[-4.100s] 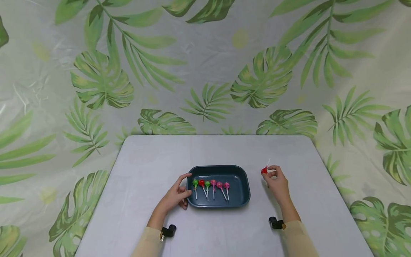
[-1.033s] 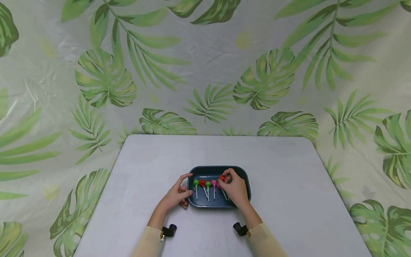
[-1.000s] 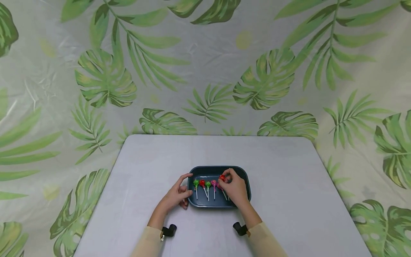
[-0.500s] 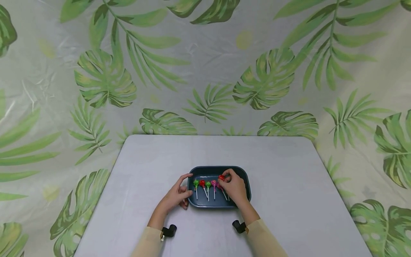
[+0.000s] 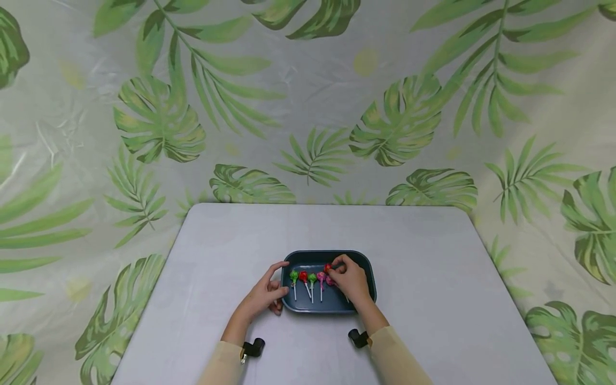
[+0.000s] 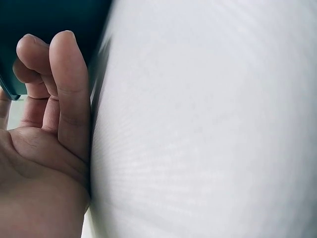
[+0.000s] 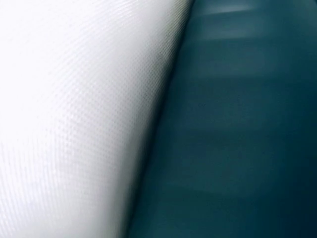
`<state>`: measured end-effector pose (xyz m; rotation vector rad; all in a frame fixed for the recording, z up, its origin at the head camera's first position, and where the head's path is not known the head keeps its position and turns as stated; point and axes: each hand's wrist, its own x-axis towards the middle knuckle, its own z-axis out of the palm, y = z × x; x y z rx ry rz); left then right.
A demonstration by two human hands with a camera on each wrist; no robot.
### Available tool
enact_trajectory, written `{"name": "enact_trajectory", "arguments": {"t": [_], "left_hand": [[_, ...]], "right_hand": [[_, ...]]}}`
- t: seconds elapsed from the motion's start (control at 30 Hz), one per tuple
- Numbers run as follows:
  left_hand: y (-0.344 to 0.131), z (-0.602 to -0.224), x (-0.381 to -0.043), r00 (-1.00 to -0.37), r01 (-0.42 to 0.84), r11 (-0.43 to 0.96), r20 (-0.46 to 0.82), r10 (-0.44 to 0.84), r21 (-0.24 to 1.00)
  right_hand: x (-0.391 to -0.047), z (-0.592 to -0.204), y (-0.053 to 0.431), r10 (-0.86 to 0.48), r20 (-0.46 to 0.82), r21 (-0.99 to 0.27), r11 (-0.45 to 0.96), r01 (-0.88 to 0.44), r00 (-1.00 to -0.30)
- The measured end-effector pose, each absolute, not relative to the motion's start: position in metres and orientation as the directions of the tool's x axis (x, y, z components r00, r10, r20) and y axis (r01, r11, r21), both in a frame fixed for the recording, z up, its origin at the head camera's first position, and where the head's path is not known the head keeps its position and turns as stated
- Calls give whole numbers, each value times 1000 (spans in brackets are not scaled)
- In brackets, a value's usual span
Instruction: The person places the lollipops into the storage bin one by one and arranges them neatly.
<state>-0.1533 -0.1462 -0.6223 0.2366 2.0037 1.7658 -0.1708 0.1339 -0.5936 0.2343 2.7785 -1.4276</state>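
Note:
A dark blue rectangular tray [image 5: 329,309] lies on the table. My left hand [image 5: 262,293] holds its left side, with index finger and thumb at the rim; in the left wrist view, bent fingers [image 6: 69,89] lie by the outer wall. Over the tray's right half, my right hand [image 5: 352,279] pinches a red lollipop [image 5: 328,267] by its head. In a row inside lie a green lollipop [image 5: 294,276], a red lollipop [image 5: 303,276], another green lollipop [image 5: 312,278] and a pink lollipop [image 5: 321,277]. A further pink head [image 5: 330,280] is partly hidden by the right hand.
White cloth covers the table [image 5: 231,235]. A leaf-patterned curtain [image 5: 308,107] hangs behind it. Each wrist wears a small black camera, seen as the left camera [image 5: 255,347] and the right camera [image 5: 357,338]. The right wrist view shows only cloth and tray wall [image 7: 233,124].
From the table's right side, my right hand has brought the red lollipop over the tray. Over the last half second it shifts slightly left. The left hand stays at the rim.

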Motion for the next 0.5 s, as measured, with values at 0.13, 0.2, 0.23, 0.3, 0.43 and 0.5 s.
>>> {"name": "enact_trajectory", "arguments": {"t": [0.13,0.2,0.23,0.3,0.43,0.5], "left_hand": [[-146,-622,-155,-880,-156,169,-214,424,973],[-147,-621,-155,-880,-154,175,-215,423,973],[-148,-621,-155,-881,-155,177,-217,420,972],[-149,-620,-153,-888,-161,179,-221,403,971],[-157,-616,-153,-923,-162,190,-216,317,968],[-163,-610,-156,-954,-134,233,-188,232,963]], "right_hand": [[-171,-591,135,138,-66,-805,578,135,-988],[-171,-588,136,140,-57,-806,578,128,-988],[-171,-586,137,138,-47,-806,580,119,-989],[-170,-581,141,123,-23,-808,581,91,-992],[-173,-573,154,86,31,-812,583,25,-996],[-177,-568,164,69,49,-810,586,1,-996]]}}
